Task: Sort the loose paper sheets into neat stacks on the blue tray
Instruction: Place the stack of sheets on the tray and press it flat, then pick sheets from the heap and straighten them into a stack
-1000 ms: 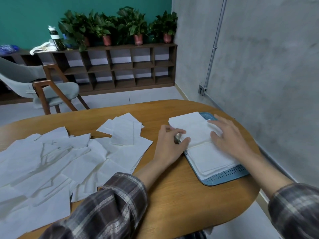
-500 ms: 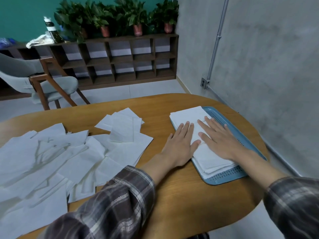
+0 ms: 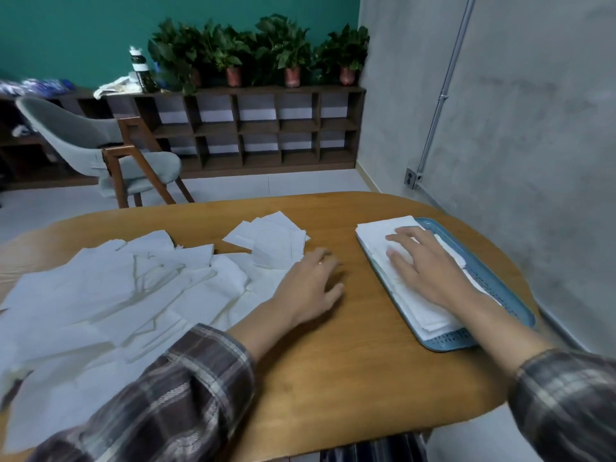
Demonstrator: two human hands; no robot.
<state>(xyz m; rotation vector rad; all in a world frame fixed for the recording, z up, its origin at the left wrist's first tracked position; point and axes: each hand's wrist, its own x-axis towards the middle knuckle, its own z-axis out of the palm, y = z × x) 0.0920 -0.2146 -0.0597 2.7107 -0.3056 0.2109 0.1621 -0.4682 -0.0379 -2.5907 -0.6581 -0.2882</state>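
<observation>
**Left hand leaves the tray and turns back to the loose paper**

Half a second ago both hands lay flat on the tray's paper, side by side, pressing it square. Now the left hand (image 3: 310,288) has come off it and sits low over the wooden bench (image 3: 350,361), at the near edge of the loose sheets (image 3: 133,295). Its grip is wide, with the fingers relaxed and holding nothing; I cannot tell whether the fingertips touch paper. The right hand (image 3: 423,265) stays on the stack (image 3: 383,228) in the blue tray (image 3: 446,345), palm down and fingers spread, its grip wide too, pressing rather than pinching.

I take this to mean the squaring is done and the next pickup is beginning, with the right hand keeping the stack from sliding.

Most of the sorting looks unfinished. The white sheets overlap at all angles across the left half of the bench, and a smaller cluster (image 3: 270,235) lies farther back, apart from the tray. The stack is thin, soft-looking paper. Its far corner is fairly tidy, but its near end steps out in uneven layers. A strip of the tray's perforated floor shows bare along the right side.
</observation>
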